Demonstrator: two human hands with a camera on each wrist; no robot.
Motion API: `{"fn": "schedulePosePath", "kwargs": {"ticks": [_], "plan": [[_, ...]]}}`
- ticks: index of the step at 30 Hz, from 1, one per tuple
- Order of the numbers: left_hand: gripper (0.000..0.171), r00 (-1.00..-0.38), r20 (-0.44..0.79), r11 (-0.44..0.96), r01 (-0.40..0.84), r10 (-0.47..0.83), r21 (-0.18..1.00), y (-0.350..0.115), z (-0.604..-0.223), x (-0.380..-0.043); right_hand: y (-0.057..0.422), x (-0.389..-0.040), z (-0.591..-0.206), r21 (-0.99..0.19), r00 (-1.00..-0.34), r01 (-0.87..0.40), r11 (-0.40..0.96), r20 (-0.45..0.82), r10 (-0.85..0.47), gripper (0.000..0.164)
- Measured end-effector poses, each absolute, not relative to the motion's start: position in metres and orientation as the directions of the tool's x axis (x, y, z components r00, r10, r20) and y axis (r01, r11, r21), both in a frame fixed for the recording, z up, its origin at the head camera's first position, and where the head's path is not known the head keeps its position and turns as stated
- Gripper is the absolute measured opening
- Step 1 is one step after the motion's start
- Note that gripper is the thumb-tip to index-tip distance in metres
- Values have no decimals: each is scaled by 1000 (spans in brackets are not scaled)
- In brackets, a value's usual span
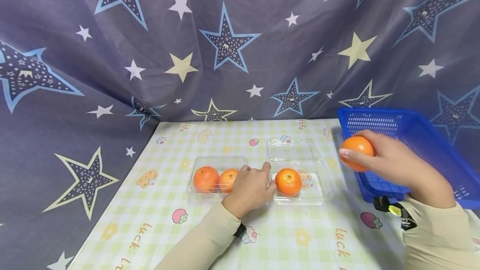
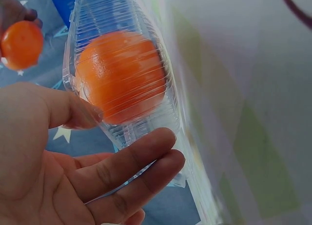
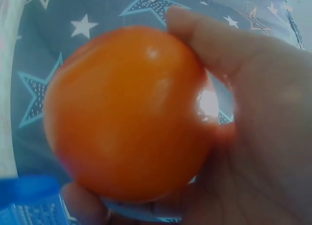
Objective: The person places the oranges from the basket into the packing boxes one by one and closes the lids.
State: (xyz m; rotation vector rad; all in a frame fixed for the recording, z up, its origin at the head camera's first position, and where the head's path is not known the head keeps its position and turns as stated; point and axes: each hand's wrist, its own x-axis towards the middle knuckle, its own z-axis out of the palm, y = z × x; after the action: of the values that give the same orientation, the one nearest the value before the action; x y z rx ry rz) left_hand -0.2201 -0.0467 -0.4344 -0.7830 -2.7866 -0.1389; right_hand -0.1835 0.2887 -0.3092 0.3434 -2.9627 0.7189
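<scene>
My right hand (image 1: pixel 399 161) grips an orange (image 1: pixel 357 153) above the near left corner of the blue basket (image 1: pixel 378 188). Its thumb and fingers curl round the fruit, which fills the right wrist view. My left hand (image 1: pixel 251 188) is at the left side of a clear plastic clamshell box (image 1: pixel 318 178), the thumb right at its rim. In the left wrist view, the left fingers (image 2: pixel 126 173) stretch out along the box's outer wall. A single orange (image 1: pixel 288 182) sits in the left part of this box, whose lid (image 1: pixel 290 150) lies folded back behind it.
A second clear box (image 1: pixel 221 162) stands to the left, holding two oranges (image 1: pixel 206 179), one partly hidden by my left hand. A checked cloth (image 1: pixel 210 232) covers the table. Behind hangs a dark star-patterned curtain (image 1: pixel 258 20).
</scene>
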Motion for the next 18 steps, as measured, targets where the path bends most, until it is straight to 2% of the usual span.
{"fn": "schedulePosePath", "kwargs": {"ticks": [10,18], "plan": [[26,-836,237,857,515,494,30,-47,-434,-221,270,-189,-317,-410,-954,-299,862,139,-265,58],[26,-833,239,855,519,499,24,-46,-433,-220,259,-197,-326,-394,-938,-345,852,133,-319,69]]}}
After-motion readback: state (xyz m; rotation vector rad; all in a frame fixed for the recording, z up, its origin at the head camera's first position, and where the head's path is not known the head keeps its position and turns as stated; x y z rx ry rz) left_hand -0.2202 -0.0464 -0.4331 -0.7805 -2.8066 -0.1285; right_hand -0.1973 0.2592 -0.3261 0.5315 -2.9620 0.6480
